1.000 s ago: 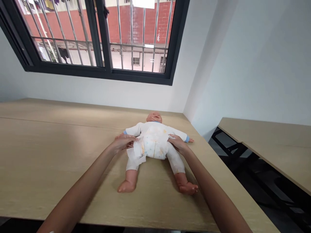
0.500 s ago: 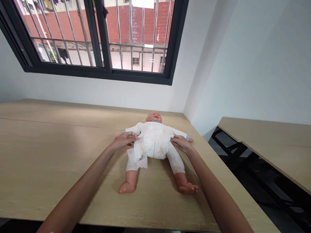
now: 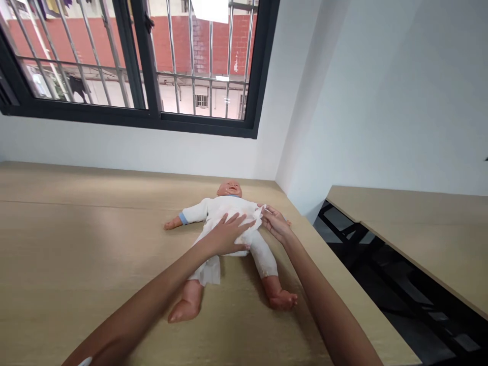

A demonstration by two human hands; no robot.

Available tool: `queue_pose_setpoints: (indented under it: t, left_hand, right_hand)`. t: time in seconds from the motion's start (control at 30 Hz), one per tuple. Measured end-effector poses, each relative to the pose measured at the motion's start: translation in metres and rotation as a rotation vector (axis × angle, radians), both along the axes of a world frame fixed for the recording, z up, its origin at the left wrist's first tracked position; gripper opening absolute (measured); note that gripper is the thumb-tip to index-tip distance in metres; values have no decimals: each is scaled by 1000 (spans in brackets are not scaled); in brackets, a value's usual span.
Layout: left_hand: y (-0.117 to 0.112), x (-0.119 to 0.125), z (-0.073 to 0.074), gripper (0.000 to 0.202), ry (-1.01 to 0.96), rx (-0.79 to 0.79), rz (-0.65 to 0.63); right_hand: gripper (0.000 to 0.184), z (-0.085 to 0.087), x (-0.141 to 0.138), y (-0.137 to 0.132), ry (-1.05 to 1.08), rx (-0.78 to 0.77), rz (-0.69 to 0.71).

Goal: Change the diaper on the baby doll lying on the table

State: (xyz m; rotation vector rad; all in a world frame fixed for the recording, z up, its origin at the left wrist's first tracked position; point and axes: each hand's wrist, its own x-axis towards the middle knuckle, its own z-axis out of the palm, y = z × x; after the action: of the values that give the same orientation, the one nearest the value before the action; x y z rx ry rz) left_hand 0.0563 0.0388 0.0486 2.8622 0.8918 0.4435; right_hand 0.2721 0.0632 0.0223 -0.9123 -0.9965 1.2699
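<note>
A baby doll [image 3: 208, 209] in a white suit with blue cuffs lies on its back, head toward the window and bare feet toward me. Round its hips is a white diaper [image 3: 244, 250], largely covered by my left hand [image 3: 231, 234]. That hand lies flat on the diaper's front with the fingers spread. At the doll's hip on the right, my right hand [image 3: 275, 223] pinches a raised edge of the diaper, its side tab. A loose white flap [image 3: 210, 272] hangs over the doll's thigh on the left.
The doll lies on a wooden table [image 3: 95, 244] against the wall. A barred window [image 3: 206, 124] with a dark frame is above. On the right, past a gap, stands a second table [image 3: 412, 218] with dark metal legs.
My left hand has moved from the doll's left-side hip onto the diaper's front and spread out. My right hand has lifted the diaper edge a little. The view has shifted slightly.
</note>
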Motion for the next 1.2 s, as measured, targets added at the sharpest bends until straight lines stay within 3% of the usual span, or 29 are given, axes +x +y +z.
queue_pose_setpoints:
  t: [0.23,0.43,0.63,0.83,0.93,1.07,1.2]
  left_hand:
    - [-8,-2,-1,63,58,103,3]
    - [-8,1,-6,61,81,144,30]
    - [-6,-1,-10,60,69,175,25]
    - [-7,0,-8,60,74,148,27]
    - [-8,0,-8,67,79,148,31]
    - [-5,1,-10,97,34,59,46]
    - [3,-2,-9,106,44,-100,33]
  right_hand:
    - [27,2,3,3,49,94,-45]
    - [26,11,10,0,131,43,-8]
    - [37,17,10,-7,-51,40,89]
    - [24,18,12,-6,20,67,-72]
    - [21,18,17,-5,56,62,-107]
    - [22,25,19,-8,103,63,-101]
    - [24,47,9,-29,-26,111,45]
